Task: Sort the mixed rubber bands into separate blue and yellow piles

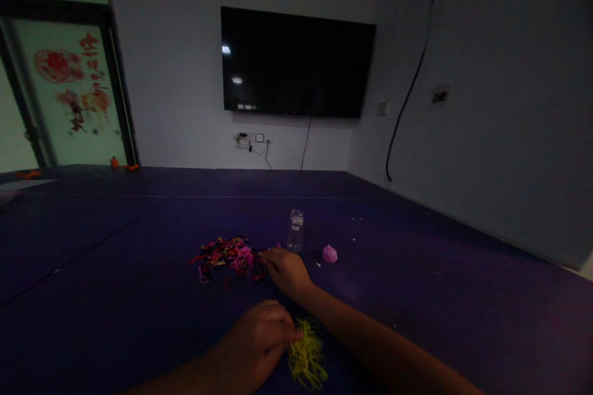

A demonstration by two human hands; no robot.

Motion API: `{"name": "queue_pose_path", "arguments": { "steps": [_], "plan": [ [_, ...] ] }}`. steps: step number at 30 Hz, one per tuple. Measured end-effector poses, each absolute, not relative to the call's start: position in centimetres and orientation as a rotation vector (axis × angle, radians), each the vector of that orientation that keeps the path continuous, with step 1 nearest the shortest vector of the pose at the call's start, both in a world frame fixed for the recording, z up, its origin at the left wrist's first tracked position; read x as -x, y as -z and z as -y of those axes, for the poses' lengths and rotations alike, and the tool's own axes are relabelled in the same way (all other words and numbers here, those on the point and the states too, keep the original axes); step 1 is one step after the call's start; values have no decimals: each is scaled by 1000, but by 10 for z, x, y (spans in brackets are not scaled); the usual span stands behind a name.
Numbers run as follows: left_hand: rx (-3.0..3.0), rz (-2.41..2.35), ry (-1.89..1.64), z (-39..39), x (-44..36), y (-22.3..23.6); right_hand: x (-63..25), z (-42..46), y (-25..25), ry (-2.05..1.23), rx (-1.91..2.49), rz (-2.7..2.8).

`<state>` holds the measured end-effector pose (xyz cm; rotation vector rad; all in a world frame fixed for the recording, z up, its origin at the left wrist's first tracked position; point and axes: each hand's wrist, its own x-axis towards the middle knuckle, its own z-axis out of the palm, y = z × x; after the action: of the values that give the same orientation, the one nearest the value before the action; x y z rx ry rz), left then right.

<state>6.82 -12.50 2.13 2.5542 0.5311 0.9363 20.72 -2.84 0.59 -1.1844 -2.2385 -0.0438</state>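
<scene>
My left hand [266, 336] is closed in a pinch at the upper edge of a tangled bunch of yellow hair ties [306, 358], its fingertips on the yellow strands. Farther out, my right hand [287, 270] reaches across to the right edge of a loose pile of mixed hair ties [234, 256], mostly pink, red and dark. Its fingers are drawn together there; anything between them is too small to make out. Just behind the right hand stands a clear bottle [295, 231], upright. A pink, rounded, ridged object [330, 253] sits to the right of the bottle.
All of this lies on a wide dark purple surface [139, 222] with seam lines. Small white scraps [318, 265] are scattered on the right. A television [296, 62] hangs on the far wall, and orange objects [114, 162] lie near the door at left.
</scene>
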Motion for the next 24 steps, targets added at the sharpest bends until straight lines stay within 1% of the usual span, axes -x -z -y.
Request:
{"name": "queue_pose_path", "arguments": {
  "steps": [6, 9, 13, 17, 21, 22, 24],
  "plan": [
    [-2453, -690, -801, 125, -85, -14, -207, 29, -5, 8, 1170, 2217],
    [-2368, -758, -852, 125, -82, -17, -207, 28, -4, 2, 1181, 2207],
    [-2378, -729, -933, 117, -70, -33, -207, 27, -3, -20, 1187, 2194],
    [-2488, -879, -1137, 92, -37, -47, -207, 29, -3, -30, 1195, 2174],
    [-2475, -1267, -1412, 54, 12, -35, -207, 31, -5, -4, 1204, 2188],
    [-2474, -1354, -1432, 45, 22, -30, -207, 31, -6, 2, 1206, 2194],
    [-2520, -1455, -1342, 32, 36, -21, -208, 32, -6, 9, 1200, 2208]
  ]
}}
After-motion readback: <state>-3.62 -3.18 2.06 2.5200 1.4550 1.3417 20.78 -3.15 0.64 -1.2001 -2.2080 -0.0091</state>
